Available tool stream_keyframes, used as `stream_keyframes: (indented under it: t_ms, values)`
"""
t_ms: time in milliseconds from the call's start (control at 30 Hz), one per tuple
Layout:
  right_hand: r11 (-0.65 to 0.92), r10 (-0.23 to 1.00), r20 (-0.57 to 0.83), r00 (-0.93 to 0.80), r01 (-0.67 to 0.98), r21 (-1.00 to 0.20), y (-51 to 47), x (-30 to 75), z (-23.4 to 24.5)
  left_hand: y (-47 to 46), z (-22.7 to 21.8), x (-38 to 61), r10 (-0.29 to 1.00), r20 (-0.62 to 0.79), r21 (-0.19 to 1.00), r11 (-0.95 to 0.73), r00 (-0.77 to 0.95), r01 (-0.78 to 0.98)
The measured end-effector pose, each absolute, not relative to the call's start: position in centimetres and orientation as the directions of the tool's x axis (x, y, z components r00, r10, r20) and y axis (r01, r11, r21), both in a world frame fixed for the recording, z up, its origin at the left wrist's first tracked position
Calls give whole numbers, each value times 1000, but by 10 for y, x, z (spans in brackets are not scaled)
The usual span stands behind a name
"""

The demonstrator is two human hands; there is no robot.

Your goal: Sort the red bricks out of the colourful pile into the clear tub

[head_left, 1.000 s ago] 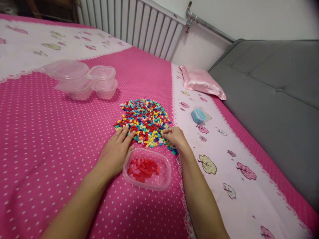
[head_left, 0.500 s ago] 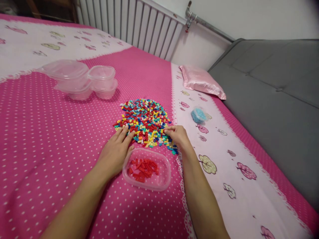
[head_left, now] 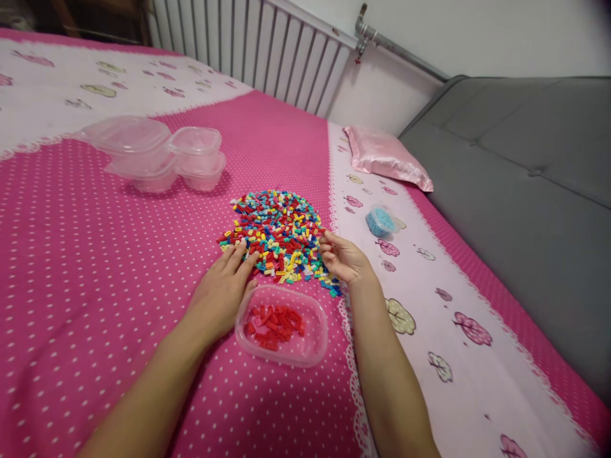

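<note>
Brick pile [head_left: 281, 235], one; hands [head_left: 218, 291], two

There were one left hand [head_left: 220, 289], one right hand [head_left: 347, 259], one heap of toy bricks [head_left: 279, 235], one red-brick tub [head_left: 312, 332], one blue-brick tub [head_left: 380, 222], four stacked tubs [head_left: 143, 137], one satin pillow [head_left: 386, 158], one radiator [head_left: 248, 48] and one headboard [head_left: 525, 172].

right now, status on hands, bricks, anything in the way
Left hand spread at near-left edge of brick pile. Right hand curled at right edge, grip unclear. Nothing covering open tub of red bricks.
</note>
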State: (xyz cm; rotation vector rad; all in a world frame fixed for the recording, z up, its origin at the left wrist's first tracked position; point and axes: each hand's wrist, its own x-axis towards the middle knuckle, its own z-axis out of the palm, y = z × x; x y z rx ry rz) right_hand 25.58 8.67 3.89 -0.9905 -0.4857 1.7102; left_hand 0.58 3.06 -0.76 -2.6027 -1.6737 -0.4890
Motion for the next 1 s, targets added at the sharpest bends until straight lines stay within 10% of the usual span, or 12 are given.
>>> stream_keyframes:
  t_ms: [267, 567, 800, 1000]
  values:
    - [-342, 897, -436, -73, -739, -581, 87, 255, 44, 30, -7, 6, 890, 255, 150, -424, 379, 893]
    - [-307, 906, -422, 10, -671, -675, 89, 255, 42, 30, -5, 6, 894, 241, 149, -419, 378, 896]
    - [-214, 960, -237, 148, -157, -964, 84, 253, 31, 31, -9, 5, 884, 282, 163, -427, 373, 889]
    - [-134, 990, -103, 93, 449, -883, 83, 254, 22, 30, -6, 5, 889, 252, 160, -428, 382, 890]
